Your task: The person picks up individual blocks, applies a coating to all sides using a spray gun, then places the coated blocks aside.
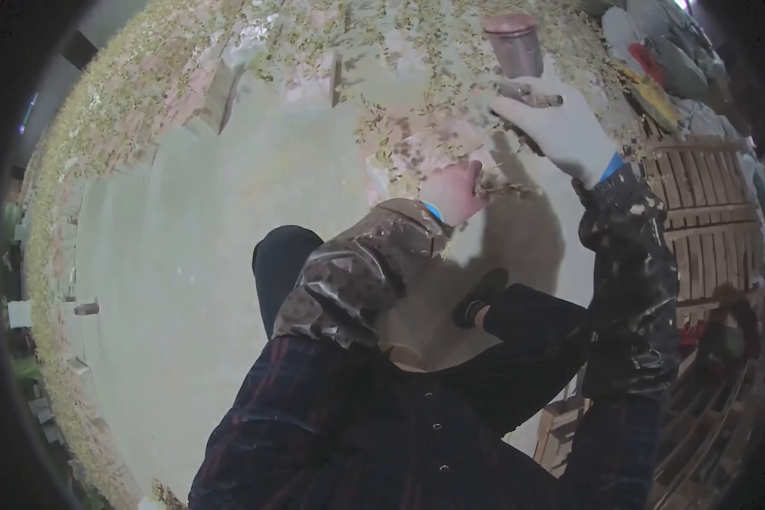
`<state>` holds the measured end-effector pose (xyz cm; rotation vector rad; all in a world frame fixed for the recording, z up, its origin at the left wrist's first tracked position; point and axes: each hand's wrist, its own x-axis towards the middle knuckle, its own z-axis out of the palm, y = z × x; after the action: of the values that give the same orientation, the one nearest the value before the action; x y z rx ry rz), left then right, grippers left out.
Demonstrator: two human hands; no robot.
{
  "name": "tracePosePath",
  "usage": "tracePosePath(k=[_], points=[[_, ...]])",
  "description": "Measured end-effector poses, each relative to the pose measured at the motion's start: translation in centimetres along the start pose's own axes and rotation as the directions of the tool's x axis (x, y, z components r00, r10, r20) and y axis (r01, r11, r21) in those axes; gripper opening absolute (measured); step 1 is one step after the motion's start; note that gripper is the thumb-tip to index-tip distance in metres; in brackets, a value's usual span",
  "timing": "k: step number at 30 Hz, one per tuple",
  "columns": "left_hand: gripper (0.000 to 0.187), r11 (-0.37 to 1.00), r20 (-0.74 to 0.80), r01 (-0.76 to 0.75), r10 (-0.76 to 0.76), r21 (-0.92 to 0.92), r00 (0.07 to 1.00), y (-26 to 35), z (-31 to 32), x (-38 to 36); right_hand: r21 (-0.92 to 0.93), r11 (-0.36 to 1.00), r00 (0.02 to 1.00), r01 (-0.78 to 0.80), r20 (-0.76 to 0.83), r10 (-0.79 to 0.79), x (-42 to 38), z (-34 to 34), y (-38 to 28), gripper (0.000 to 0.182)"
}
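Note:
My left hand [453,192] is closed low over the pale floor, its fingers curled together. A thin dry plant sprig [518,190] sticks out beside its fingertips, seemingly pinched there. My right hand [561,127], in a whitish glove with a blue cuff edge, is raised to the upper right with its fingers curled. Dark grey shapes [531,93] show at its fingers; whether they are soiled fingertips or a held item I cannot make out. Just beyond it stands a brownish-pink lidded container [516,47]. Pinkish sheets strewn with leaves [421,149] lie by the left hand.
Leafy cuttings [144,110] cover the far and left edges of the floor [187,280]. Low boxes [208,98] stand among them. Slatted wooden crates [710,217] and bags [693,59] are on the right. My foot [469,311] rests below my hands.

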<state>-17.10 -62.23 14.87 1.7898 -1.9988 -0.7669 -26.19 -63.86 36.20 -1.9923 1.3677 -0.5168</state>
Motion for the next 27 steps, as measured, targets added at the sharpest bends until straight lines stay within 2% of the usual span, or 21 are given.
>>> tracePosePath(k=[1, 2, 5, 8, 11, 14, 15, 16, 17, 19, 20, 22, 23, 24, 25, 27], points=[[0.036, 1.000, -0.005, 0.001, -0.001, 0.004, 1.000, -0.1, 0.0, -0.1, 0.022, 0.999, 0.999, 0.035, -0.006, -0.035, -0.3, 0.2, -0.1, 0.017], [0.035, 1.000, -0.008, 0.003, -0.003, 0.004, 1.000, -0.3, 0.0, -0.3, 0.031, 0.998, 0.999, 0.052, -0.007, -0.052, -0.4, 0.4, 0.0, 0.014], [0.032, 0.996, -0.019, -0.015, 0.013, -0.089, 1.000, -0.3, 0.2, -0.4, 0.034, 0.998, 0.998, 0.049, -0.043, -0.048, -0.5, 0.1, 0.8, 0.031], [0.033, 0.999, -0.007, -0.014, 0.014, -0.039, 1.000, -0.1, 0.3, -0.4, 0.027, 0.999, 0.995, 0.029, -0.091, -0.026, -0.6, -0.1, 1.0, 0.035], [0.036, 0.999, 0.030, -0.041, 0.040, 0.029, 0.999, 0.1, -1.2, -1.5, 0.034, 0.999, 0.999, 0.043, -0.036, -0.042, -1.6, -0.4, 0.2, 0.040], [0.034, 0.997, -0.048, -0.067, 0.069, 0.045, 0.996, -0.4, -2.1, -3.1, 0.230, 0.971, 0.994, 0.068, 0.063, -0.084, -2.7, 0.1, 1.3, 0.044], [0.033, 0.997, -0.212, -0.047, 0.061, 0.068, 0.975, -1.0, -2.1, -3.5, 0.176, 0.974, 0.983, 0.143, 0.086, -0.160, -3.1, 0.2, 2.1, 0.039], [0.034, 0.996, -0.371, -0.026, 0.058, 0.090, 0.927, -1.5, -2.1, -4.0, 0.124, 0.967, 0.966, 0.221, 0.110, -0.234, -3.5, 0.2, 2.9, 0.035], [0.035, 0.994, -0.442, -0.017, 0.065, 0.111, 0.894, -2.1, -2.7, -4.3, 0.109, 0.960, 0.956, 0.259, 0.113, -0.271, -3.7, 0.4, 3.7, 0.033], [0.030, 0.954, -0.645, -0.015, 0.214, 0.300, 0.734, -3.8, -4.8, -4.9, 0.048, 0.972, 0.938, 0.232, 0.255, -0.237, -3.3, 1.2, 5.1, 0.041], [0.032, 0.936, -0.669, -0.020, 0.267, 0.353, 0.694, -4.4, -5.3, -5.3, 0.042, 0.976, 0.936, 0.212, 0.278, -0.215, -3.4, 1.7, 6.1, 0.043], [0.055, 0.874, -0.578, 0.188, 0.123, 0.448, 0.806, -5.6, -6.2, -5.9, -0.006, 0.991, 0.894, 0.136, 0.433, -0.120, -2.8, 2.6, 7.5, 0.055], [0.061, 0.844, -0.552, 0.230, 0.091, 0.484, 0.829, -6.0, -6.2, -6.1, -0.011, 0.993, 0.881, 0.116, 0.462, -0.098, -2.9, 2.8, 8.3, 0.059], [0.062, 0.851, -0.575, 0.253, 0.068, 0.460, 0.815, -6.6, -5.9, -6.4, -0.155, 0.887, 0.856, 0.434, 0.376, -0.354, -3.0, 3.2, 8.8, 0.052], [0.063, 0.855, -0.596, 0.277, 0.047, 0.440, 0.802, -7.3, -5.7, -6.9, -0.314, 0.667, 0.736, 0.676, 0.324, -0.594, -3.2, 3.7, 9.4, 0.046], [0.063, 0.879, -0.639, 0.270, 0.051, 0.394, 0.768, -8.5, -5.0, -7.5, -0.451, 0.438, 0.577, 0.778, 0.236, -0.782, -3.4, 4.4, 9.4, 0.037]])
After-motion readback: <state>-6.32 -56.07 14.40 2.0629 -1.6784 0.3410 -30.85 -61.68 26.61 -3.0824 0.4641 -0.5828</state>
